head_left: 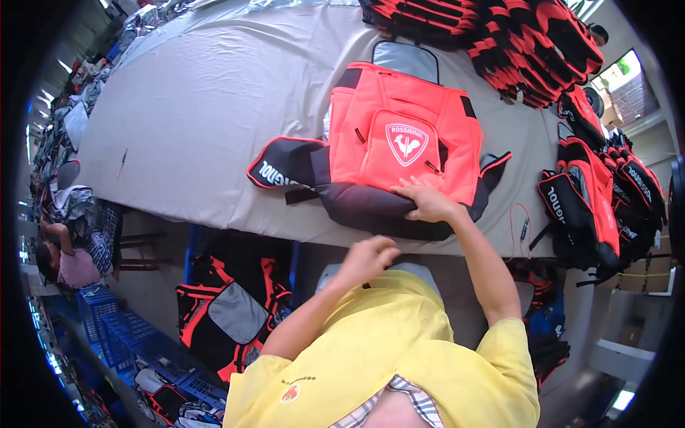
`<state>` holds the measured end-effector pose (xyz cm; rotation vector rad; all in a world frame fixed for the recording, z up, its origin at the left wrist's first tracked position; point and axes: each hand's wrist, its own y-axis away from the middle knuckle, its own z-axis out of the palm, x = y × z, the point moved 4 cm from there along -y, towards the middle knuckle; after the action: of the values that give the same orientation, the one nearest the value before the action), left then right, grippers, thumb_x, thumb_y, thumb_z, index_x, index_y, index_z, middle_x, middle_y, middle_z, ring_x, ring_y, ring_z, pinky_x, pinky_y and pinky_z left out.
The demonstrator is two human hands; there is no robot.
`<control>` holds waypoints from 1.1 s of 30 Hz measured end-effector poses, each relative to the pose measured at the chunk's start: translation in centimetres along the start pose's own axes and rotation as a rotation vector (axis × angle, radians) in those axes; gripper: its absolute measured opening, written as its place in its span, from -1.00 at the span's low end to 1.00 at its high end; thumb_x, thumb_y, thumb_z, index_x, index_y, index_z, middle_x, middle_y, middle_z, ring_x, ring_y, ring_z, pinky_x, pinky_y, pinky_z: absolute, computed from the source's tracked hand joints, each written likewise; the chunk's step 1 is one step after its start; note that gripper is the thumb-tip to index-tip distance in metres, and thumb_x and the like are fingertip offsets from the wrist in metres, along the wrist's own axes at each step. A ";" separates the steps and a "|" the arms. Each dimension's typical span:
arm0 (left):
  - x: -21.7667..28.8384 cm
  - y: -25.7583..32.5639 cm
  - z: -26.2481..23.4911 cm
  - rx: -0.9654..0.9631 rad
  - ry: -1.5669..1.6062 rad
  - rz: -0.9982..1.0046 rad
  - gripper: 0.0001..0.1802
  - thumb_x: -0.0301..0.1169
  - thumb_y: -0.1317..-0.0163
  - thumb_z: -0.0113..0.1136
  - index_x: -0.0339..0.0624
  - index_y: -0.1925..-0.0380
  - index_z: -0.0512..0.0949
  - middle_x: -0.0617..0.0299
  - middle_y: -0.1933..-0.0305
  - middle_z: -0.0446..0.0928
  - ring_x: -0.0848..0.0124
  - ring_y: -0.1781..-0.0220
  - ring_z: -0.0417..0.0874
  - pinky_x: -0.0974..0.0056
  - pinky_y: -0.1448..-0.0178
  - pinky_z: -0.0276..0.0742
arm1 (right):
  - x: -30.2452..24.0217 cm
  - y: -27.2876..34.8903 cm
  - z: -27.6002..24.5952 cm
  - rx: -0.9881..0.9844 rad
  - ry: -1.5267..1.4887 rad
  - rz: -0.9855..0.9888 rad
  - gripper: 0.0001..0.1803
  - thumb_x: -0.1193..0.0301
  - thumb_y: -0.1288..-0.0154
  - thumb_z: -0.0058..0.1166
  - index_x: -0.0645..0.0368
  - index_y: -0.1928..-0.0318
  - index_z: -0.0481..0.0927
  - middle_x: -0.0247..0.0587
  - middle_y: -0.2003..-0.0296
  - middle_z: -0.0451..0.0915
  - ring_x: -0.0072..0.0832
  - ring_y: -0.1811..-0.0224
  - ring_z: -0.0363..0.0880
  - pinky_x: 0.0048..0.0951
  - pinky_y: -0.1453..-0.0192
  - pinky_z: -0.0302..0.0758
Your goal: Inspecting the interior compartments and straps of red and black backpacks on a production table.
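A red and black backpack (pixel 351 164) lies front up on the cloth-covered table, with a white shield emblem on its front pocket and its grey-lined flap pointing to the far side. Black side flaps with red edging spread out from it at left and right. My right hand (pixel 430 202) rests on the lower front of the bag, fingers stretched out over the seam between red and black cloth. Just off the table's near edge, my left hand (pixel 367 258) hovers in front of my body with its fingers curled in. Whatever it may hold is hidden.
Stacked red and black bags (pixel 528 50) fill the table's far right. More bags (pixel 589 196) hang over its right edge. A dark tool with a red cord (pixel 526 230) lies nearby. Bag pieces (pixel 239 314) and blue crates (pixel 118 324) stand below left; a person (pixel 75 257) sits beyond.
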<state>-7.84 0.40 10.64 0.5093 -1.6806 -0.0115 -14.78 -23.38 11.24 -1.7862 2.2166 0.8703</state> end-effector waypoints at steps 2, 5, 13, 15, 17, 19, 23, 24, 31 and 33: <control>0.6 1.1 -6.3 0.387 -0.115 0.153 -0.74 -0.38 -0.40 0.45 -0.30 0.01 0.73 -0.03 0.23 0.79 0.21 0.25 0.83 0.20 0.11 0.71 | -1.6 2.6 -0.2 0.034 0.018 0.020 0.11 0.16 -0.13 0.58 0.04 -0.65 0.28 0.16 -0.60 0.32 0.15 -0.70 0.15 0.17 -0.72 0.17; 1.9 1.3 -13.8 0.558 -0.569 0.077 -0.43 -0.34 -0.23 0.58 -0.19 -0.22 0.62 -0.01 -0.20 0.69 0.13 -0.21 0.73 0.13 -0.18 0.65 | -1.1 8.6 -3.6 0.207 0.049 0.259 0.24 0.06 -0.07 0.63 0.05 -0.69 0.19 0.08 -0.66 0.21 0.13 -0.76 0.00 0.30 -0.72 0.10; 4.9 -8.3 -11.5 0.106 -1.172 0.525 -0.01 -0.40 0.06 0.64 0.06 -0.48 0.46 -0.06 -0.57 0.40 0.00 -0.67 0.34 -0.18 -0.66 0.19 | 3.3 13.0 5.1 0.633 0.372 0.319 -0.10 0.40 -0.10 0.46 0.09 -0.52 0.48 -0.17 -0.43 0.56 0.04 -0.60 0.34 0.22 -0.61 0.31; 0.8 -9.6 -9.4 0.049 -1.183 0.508 0.07 -0.47 0.09 0.56 0.15 -0.56 0.41 -0.11 -0.61 0.36 -0.03 -0.69 0.31 -0.15 -0.68 0.18 | 3.3 13.0 9.3 0.749 0.501 0.438 -0.04 0.38 -0.06 0.48 0.12 -0.55 0.44 -0.06 -0.55 0.41 0.08 -0.67 0.22 0.26 -0.63 0.29; -4.3 -9.0 -8.0 0.308 -1.263 0.602 0.13 -0.53 0.09 0.49 0.18 -0.62 0.36 -0.11 -0.65 0.31 -0.02 -0.72 0.28 -0.16 -0.69 0.16 | 0.8 11.4 12.5 0.727 0.602 0.670 -0.07 0.36 -0.15 0.46 0.16 -0.55 0.41 0.08 -0.55 0.37 0.17 -0.66 0.20 0.40 -0.59 0.28; -6.7 -7.5 -7.9 0.293 -1.203 0.517 0.15 -0.57 0.09 0.46 0.19 -0.64 0.34 -0.13 -0.67 0.28 -0.03 -0.72 0.27 -0.16 -0.69 0.16 | -6.3 10.5 9.3 0.515 0.142 0.626 -0.34 0.29 -0.42 0.28 0.25 -0.46 0.50 0.03 -0.52 0.42 0.07 -0.63 0.27 0.35 -0.53 0.36; -5.9 -7.0 -7.4 0.323 -1.122 0.419 0.17 -0.63 0.09 0.42 0.18 -0.65 0.32 -0.18 -0.68 0.23 -0.08 -0.73 0.24 -0.19 -0.70 0.14 | -20.3 15.7 -2.1 0.622 -0.970 -0.159 -0.54 0.58 -0.50 0.24 0.09 -0.37 0.68 -0.11 0.03 0.83 -0.17 -0.02 0.83 -0.25 -0.13 0.72; -5.9 -7.2 -7.2 0.317 -1.134 0.404 0.19 -0.63 0.11 0.43 0.18 -0.66 0.31 -0.19 -0.69 0.22 -0.10 -0.73 0.22 -0.18 -0.72 0.14 | -22.7 17.3 -4.9 0.675 -0.971 -0.431 -0.49 0.65 -0.49 0.19 0.24 -0.41 0.61 -0.08 0.01 0.82 -0.14 0.02 0.84 -0.22 -0.10 0.73; -5.3 -6.9 -7.5 0.333 -1.137 0.411 0.21 -0.63 0.11 0.45 0.17 -0.67 0.29 -0.17 -0.67 0.24 -0.08 -0.73 0.24 -0.17 -0.73 0.14 | -28.1 16.4 -10.4 0.511 -1.305 -1.676 -0.57 0.52 -0.59 0.09 0.46 -0.36 0.60 0.85 -0.17 0.48 0.45 0.01 0.71 0.20 -0.28 0.64; -5.1 -6.8 -7.1 0.330 -1.137 0.402 0.21 -0.64 0.11 0.45 0.18 -0.67 0.28 -0.18 -0.67 0.24 -0.08 -0.73 0.24 -0.17 -0.72 0.15 | -27.6 16.6 -11.7 0.575 -1.243 -1.641 -0.59 0.57 -0.56 0.10 0.48 -0.33 0.62 0.92 -0.18 0.45 0.47 0.01 0.71 0.18 -0.24 0.66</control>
<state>1.47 -2.05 5.21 0.4115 -2.9087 0.3298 -20.20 -4.54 39.29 -1.3510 -0.0407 0.4680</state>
